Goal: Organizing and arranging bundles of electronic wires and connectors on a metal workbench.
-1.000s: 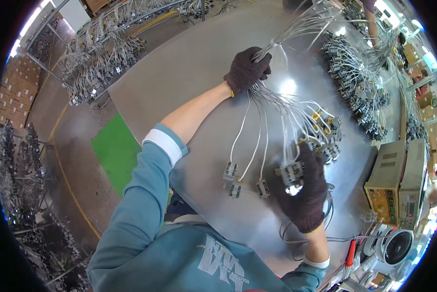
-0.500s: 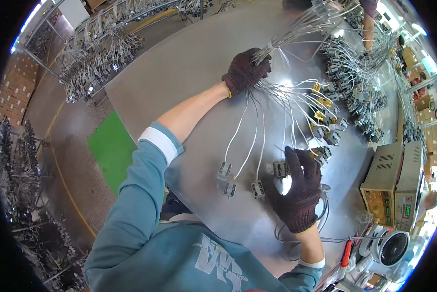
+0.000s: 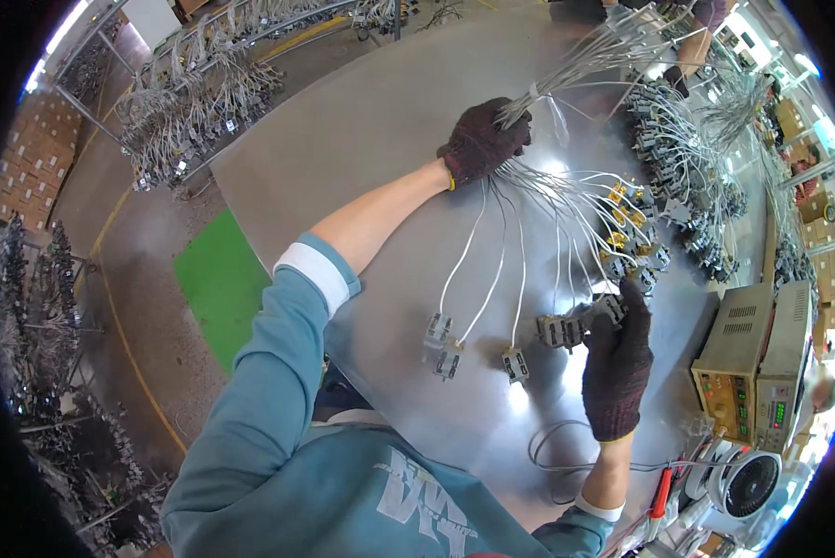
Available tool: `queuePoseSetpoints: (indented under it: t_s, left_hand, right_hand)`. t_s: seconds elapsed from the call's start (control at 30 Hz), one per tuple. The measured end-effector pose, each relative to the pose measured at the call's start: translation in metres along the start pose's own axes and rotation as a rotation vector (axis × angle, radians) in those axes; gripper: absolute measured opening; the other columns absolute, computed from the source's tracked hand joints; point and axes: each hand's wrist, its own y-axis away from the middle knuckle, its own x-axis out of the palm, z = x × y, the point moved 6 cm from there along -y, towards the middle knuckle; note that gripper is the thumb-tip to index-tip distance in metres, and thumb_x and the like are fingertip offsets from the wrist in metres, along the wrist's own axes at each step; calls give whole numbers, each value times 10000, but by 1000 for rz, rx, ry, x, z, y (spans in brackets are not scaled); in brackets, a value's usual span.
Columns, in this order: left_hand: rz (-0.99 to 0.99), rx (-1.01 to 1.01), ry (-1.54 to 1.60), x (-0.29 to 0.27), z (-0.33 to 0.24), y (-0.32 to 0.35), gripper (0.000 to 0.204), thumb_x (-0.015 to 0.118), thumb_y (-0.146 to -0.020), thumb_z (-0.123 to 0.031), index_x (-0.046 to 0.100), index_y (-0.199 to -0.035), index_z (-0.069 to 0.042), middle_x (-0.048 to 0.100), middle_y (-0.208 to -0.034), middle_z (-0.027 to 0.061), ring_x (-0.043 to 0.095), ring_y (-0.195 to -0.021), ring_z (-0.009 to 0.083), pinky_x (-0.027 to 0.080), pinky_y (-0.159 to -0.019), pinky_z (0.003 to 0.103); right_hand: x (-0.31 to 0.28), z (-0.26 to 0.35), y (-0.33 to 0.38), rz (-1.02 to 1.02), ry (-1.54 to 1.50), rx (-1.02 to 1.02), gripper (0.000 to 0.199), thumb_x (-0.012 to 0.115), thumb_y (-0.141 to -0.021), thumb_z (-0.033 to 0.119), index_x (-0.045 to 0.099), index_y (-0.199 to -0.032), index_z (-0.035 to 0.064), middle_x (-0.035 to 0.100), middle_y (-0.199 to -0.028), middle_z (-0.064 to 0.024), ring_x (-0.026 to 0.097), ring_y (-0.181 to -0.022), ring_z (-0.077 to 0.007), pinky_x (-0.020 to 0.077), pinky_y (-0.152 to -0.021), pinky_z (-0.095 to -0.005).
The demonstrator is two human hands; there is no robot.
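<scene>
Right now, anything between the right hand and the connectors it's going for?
Nothing visible. The right hand already touches the grey connectors on the metal table. The left hand grips the wire bundle farther up, clear of it.

two gloved hands: left hand [image 3: 482,141], right hand [image 3: 617,363]; one table [image 3: 361,139]; one small fan [image 3: 750,484]; two beige test boxes [image 3: 752,372].

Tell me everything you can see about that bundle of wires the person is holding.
The wire bundle is a sheaf of thin white and grey leads. The gloved left hand grips it near the middle, above a metal table. Beyond the fist the strands run on together; below it they fan out, each ending in a small connector, some grey, some yellowish. Three grey ones lie on the table. The gloved right hand holds others at the fan's lower right.
</scene>
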Motion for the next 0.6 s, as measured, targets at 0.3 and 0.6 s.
queuePoseSetpoints:
  t_s: [0.3, 0.6]
  left_hand:
    - [-18, -32, 27, -1, 5, -3, 177, 678, -982, -197, 681, -1038, -29, 716, -819, 51, 687, -727, 129, 592, -661, 312]
    - [-22, 9, -6, 0, 6, -3, 197, 662, -1001, -222, 671, -964, -29, 694, -754, 31, 655, -681, 117, 544, -653, 314]
  right_hand:
    - [16, -5, 13, 123, 91, -211, 402, 594, -1010, 26, 549, -1409, 1, 707, -1171, -236, 730, -1056, -376, 569, -908, -448]
    - [16, -2, 39, 302, 98, -104, 254, 696, -944, 64, 740, -1186, -1, 788, -928, -157, 769, -772, -247, 589, -721, -368]
